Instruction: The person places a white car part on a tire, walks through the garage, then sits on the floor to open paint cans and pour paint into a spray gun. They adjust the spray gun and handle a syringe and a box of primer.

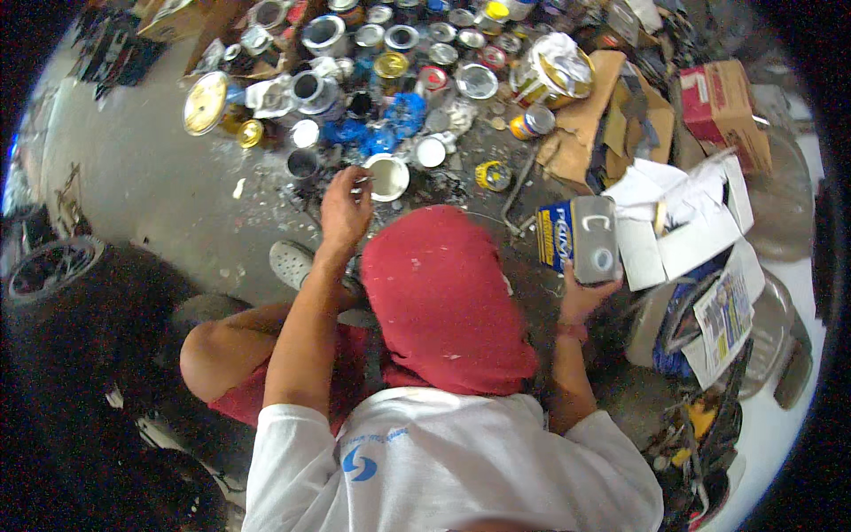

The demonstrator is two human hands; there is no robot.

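Observation:
My left hand [346, 209] is closed beside a white tub [395, 178] with pale contents. Its fingertips are pinched near the rim, and whatever small thing they may hold is too blurred to name. On the right, my right hand [587, 300] grips a grey translucent jug [596, 238] with a blue and yellow label, round its near end. The jug is tilted, its pale round cap toward me. A dark open can [302, 164] stands left of the tub, and a white round lid or can [431, 152] lies to its right.
Many paint cans [402, 37] crowd the far floor, with blue crumpled plastic [406, 113] among them. A yellow-topped jar [493, 176] and a bent metal bar [523, 191] lie before the jug. An opened white carton [700, 235] stands at right, a tyre [62, 266] at left.

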